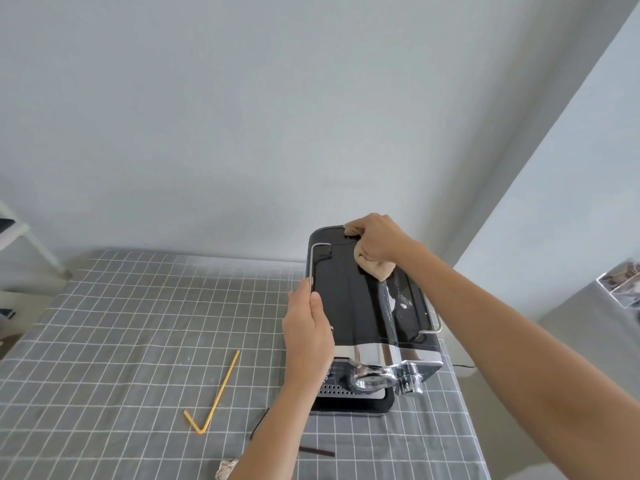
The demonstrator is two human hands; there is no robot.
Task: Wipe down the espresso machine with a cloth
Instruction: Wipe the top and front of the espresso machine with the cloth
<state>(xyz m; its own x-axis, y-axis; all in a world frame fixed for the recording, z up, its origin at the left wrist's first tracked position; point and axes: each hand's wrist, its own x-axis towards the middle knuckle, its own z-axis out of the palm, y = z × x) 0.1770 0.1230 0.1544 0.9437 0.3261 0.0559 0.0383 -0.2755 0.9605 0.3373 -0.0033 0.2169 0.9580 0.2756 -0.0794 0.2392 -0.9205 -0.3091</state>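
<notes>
A glossy black espresso machine with a chrome front band and a thin metal rail round its top [360, 306] stands on a table covered in grey cloth with a white grid pattern [121, 323], near the table's back right part and close to the pale wall behind it. The right hand [375, 240] sits at the machine's far top edge, fingers curled round a soft, crumpled beige cloth [375, 266] and pressing it onto the smooth black top; a loose fold of the cloth spills out below the palm. The left hand [308, 332] grips the machine's left side, thumb lying on the top surface beside the rail, fingers wrapped down the side wall. Below the chrome band a shiny rounded metal portafilter [372, 379] juts over a perforated drip tray [341, 391]. Left of the machine, well apart from it, a thin yellow bent straw [216, 396] lies flat on the tablecloth in an L shape.
</notes>
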